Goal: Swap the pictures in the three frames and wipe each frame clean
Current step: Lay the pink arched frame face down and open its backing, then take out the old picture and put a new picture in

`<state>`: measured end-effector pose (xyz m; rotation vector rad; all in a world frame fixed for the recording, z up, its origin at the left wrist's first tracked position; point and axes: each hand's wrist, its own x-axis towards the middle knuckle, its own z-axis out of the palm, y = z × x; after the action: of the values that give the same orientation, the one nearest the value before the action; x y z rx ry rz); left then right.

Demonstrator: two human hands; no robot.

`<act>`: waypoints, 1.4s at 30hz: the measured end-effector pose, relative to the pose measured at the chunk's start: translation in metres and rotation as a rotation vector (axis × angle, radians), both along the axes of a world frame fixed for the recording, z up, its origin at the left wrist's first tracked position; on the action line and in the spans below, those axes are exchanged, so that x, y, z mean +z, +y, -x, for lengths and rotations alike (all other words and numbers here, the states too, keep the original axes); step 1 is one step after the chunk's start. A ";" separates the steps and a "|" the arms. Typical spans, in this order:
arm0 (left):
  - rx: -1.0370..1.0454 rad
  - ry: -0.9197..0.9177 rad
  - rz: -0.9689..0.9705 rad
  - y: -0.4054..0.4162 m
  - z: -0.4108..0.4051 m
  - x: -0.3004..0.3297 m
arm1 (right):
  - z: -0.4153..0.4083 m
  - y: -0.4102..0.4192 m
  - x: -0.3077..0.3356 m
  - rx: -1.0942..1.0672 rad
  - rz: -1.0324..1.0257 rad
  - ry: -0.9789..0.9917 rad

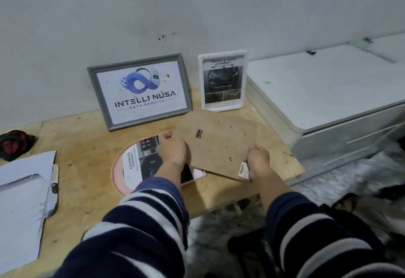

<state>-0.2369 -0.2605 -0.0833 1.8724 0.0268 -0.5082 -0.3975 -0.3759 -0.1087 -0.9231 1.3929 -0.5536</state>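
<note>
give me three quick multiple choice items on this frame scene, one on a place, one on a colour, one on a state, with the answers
1. Where does the grey frame stand?
A. flat under the papers
B. leaning on the wall, left of the white frame
C. on the white cabinet

2. What colour is the frame lying flat on the table?
A. pink
B. green
C. black

3. What is happening with the brown backing board?
A. it lies untouched on the table
B. it leans on the wall
C. both hands hold it above the table

Answers:
1 B, the grey frame is propped upright against the wall, with the white one on its right.
2 A, the pink frame shows a rounded pink rim around its print.
3 C, the left hand grips the board's left edge and the right hand its near corner.
</note>
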 end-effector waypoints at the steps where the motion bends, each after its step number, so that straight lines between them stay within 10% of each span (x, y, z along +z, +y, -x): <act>1: -0.057 0.001 -0.013 -0.007 0.008 -0.003 | 0.006 -0.004 -0.003 -0.036 0.006 0.010; 12: -0.734 -0.476 -0.693 -0.051 0.041 -0.039 | 0.056 -0.032 -0.021 -0.091 0.236 0.482; 23: -0.771 -0.702 -0.904 -0.055 0.036 -0.042 | 0.055 -0.034 -0.029 0.368 0.374 0.885; 42: -0.612 -0.540 -0.898 -0.019 0.027 -0.025 | 0.036 -0.022 -0.005 0.445 0.302 1.042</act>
<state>-0.2640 -0.2796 -0.1087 2.8615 -0.8180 -0.4010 -0.4337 -0.3974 -0.1138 -1.8622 1.9373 0.1211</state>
